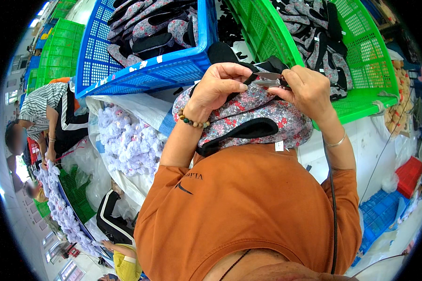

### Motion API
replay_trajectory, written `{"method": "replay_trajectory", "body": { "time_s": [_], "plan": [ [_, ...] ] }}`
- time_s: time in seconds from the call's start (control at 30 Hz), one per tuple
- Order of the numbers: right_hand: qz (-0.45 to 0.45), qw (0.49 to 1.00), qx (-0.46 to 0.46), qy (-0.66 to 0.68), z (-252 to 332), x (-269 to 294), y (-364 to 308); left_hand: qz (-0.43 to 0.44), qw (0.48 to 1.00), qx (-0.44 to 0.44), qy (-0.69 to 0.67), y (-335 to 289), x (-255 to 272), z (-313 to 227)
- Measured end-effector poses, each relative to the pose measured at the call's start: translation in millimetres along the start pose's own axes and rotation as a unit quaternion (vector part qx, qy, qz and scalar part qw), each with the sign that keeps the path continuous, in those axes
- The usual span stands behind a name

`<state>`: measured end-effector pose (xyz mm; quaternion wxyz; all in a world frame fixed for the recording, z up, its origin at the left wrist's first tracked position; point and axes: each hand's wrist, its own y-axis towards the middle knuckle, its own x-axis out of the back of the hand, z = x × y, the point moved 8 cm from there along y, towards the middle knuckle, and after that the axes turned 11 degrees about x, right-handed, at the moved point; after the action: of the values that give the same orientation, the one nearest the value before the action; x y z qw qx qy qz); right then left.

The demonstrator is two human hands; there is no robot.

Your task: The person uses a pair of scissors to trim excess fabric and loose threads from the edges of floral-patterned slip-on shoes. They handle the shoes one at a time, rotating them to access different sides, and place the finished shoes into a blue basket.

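Note:
My left hand (219, 88) pinches the black edging of a floral slipper (241, 102) between thumb and fingers. My right hand (308, 91) is closed around small scissors (268, 78). Their two metal blades point left, apart from each other, close to the pinched edging. The handles are mostly hidden by my fingers. Against my body, under both hands, lies another slipper (293, 122) in grey cloth with red flowers, its black lining showing and a white tag (279, 146) at its edge.
Ahead on the left is a blue crate (143, 77) of similar slippers; a green crate (361, 51) of them stands to the right. A white sack (96, 105) holds fluffy lilac pieces (126, 138). People (44, 105) work at the left. A black cable (333, 210) hangs beside my right arm.

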<state>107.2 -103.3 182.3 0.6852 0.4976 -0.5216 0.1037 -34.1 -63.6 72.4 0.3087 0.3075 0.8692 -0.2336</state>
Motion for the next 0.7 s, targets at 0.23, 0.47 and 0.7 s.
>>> {"method": "replay_trajectory", "body": {
  "time_s": [0.23, 0.47, 0.7],
  "plan": [
    [0.005, 0.999, 0.005, 0.032, 0, -10, 1, -0.026, 0.999, -0.009, 0.019, -1, 2, -1],
    [0.058, 0.989, 0.067, 0.117, 13, -7, -2, 0.006, 1.0, -0.013, 0.004, 1, -2, -1],
    [0.028, 1.0, 0.006, 0.006, -3, -3, -1, 0.004, 1.0, -0.007, -0.005, 0, -3, -1]
  ]
}}
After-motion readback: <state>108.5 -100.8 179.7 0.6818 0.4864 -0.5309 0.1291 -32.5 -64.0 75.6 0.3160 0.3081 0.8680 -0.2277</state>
